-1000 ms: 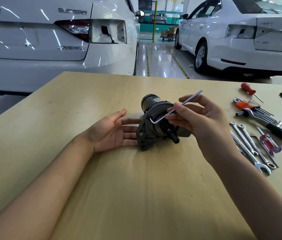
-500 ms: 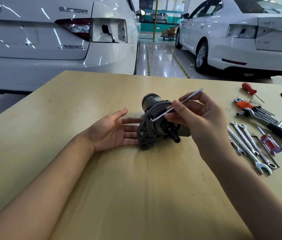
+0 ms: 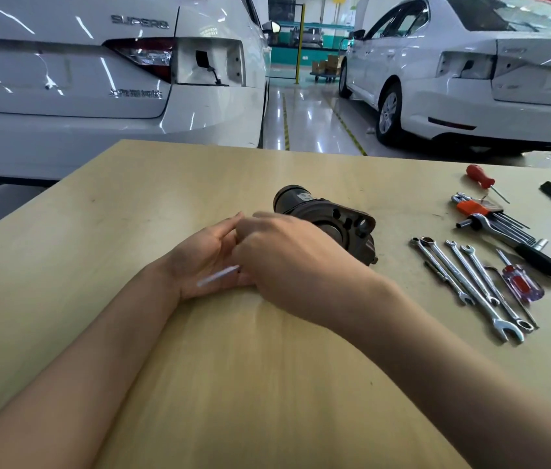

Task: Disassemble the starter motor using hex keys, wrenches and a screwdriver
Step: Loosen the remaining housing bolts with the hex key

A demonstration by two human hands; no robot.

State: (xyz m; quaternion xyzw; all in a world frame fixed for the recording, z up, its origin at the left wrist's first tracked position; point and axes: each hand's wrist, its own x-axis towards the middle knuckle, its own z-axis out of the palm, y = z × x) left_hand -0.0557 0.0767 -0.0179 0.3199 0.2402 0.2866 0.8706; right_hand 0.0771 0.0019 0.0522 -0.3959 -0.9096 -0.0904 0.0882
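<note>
The dark starter motor (image 3: 335, 221) lies on the wooden table (image 3: 267, 384), its mounting flange facing up and to the right. My left hand (image 3: 199, 258) lies palm up just left of it, fingers straight. My right hand (image 3: 287, 262) is blurred and reaches across the front of the motor onto that palm. Its fingers curl round a silver hex key (image 3: 218, 275), whose long end sticks out over the left palm. The key's bent end is hidden under the right hand.
Several combination wrenches (image 3: 470, 282) lie to the right, with a small red screwdriver (image 3: 521, 282), a black-handled ratchet (image 3: 538, 255), an orange-holdered hex key set (image 3: 477, 208) and a red-handled screwdriver (image 3: 479, 176). Two white cars stand beyond the table's far edge.
My right hand has swung left and down from the motor's top, bringing the hex key over my left palm. The motor has turned, its flange now facing up and right.
</note>
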